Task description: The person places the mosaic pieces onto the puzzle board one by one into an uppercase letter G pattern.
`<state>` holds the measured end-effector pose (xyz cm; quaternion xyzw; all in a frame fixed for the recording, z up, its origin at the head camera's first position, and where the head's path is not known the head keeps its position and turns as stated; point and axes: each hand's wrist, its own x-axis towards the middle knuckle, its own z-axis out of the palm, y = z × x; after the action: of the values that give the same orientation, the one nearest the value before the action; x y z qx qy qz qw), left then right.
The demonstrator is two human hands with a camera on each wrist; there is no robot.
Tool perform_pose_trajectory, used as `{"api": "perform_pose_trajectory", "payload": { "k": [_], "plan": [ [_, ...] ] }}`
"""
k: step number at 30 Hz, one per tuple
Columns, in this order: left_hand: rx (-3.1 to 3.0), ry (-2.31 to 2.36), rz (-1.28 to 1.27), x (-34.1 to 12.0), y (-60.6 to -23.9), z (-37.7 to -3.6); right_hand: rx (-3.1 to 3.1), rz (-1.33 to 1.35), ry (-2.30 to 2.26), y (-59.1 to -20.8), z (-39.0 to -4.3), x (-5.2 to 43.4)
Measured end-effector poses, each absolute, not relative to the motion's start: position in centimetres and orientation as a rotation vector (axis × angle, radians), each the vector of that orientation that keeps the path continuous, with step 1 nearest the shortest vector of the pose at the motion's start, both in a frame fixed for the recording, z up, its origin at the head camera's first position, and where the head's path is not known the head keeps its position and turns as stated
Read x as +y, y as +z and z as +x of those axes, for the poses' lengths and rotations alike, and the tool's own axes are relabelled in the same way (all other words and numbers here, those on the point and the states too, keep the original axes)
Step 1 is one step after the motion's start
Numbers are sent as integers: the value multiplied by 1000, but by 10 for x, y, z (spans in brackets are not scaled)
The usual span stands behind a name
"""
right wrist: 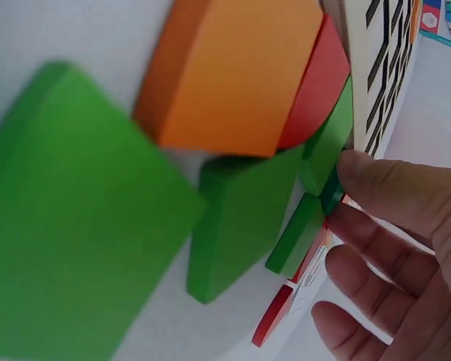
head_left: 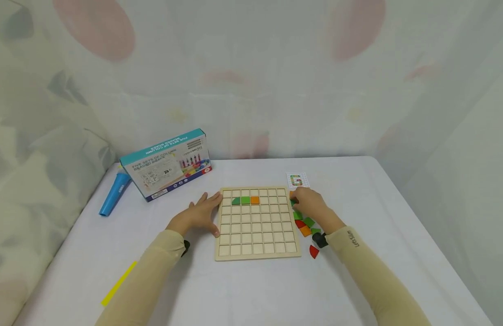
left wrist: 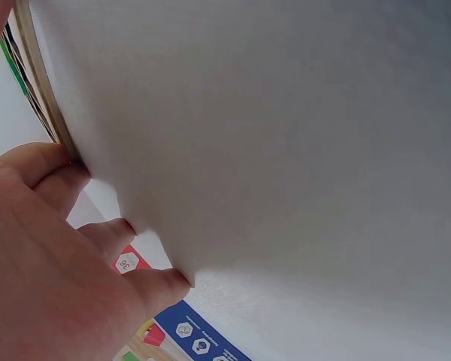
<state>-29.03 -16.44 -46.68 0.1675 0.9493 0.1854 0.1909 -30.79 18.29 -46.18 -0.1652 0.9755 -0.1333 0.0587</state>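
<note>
At frame centre on the white bench (head_left: 251, 290), wooden grid board (head_left: 257, 253) w/ two green tiles (head_left: 240, 200) and an orange tile (head_left: 254, 199) in its 2nd row. Left hand (head_left: 200, 213) flat vs board's left edge, fingers straight. Right hand (head_left: 310, 203) at board's upper-right corner over loose tile pile (head_left: 304, 224), fingers (right wrist: 391, 188) touching a green piece (right wrist: 332, 192); grip unclear.

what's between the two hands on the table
In the head view, the wooden grid board lies between them: the left hand rests on its left edge, the right hand is among loose coloured pieces off its right edge.
</note>
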Motion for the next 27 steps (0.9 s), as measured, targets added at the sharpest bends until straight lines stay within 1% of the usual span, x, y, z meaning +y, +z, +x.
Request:
{"api": "perform_pose_trajectory", "payload": {
  "k": [6,14,20,23,27],
  "plan": [
    [2661,537,475,-164,-463,-290,2976,-444,-393,-462,-308,182],
    [2675,531,478,-164,-465,-289,2984,-470,-360,-460,-309,181],
    [2657,517,474,-164,-469,-287,3022,-439,-317,-459,-309,184],
    [2669,518,469,-164,-467,-286,3055,-471,-344,-454,-311,181],
    [2674,520,474,-165,-466,-287,3063,-550,-384,-445,-316,164]
  ]
}}
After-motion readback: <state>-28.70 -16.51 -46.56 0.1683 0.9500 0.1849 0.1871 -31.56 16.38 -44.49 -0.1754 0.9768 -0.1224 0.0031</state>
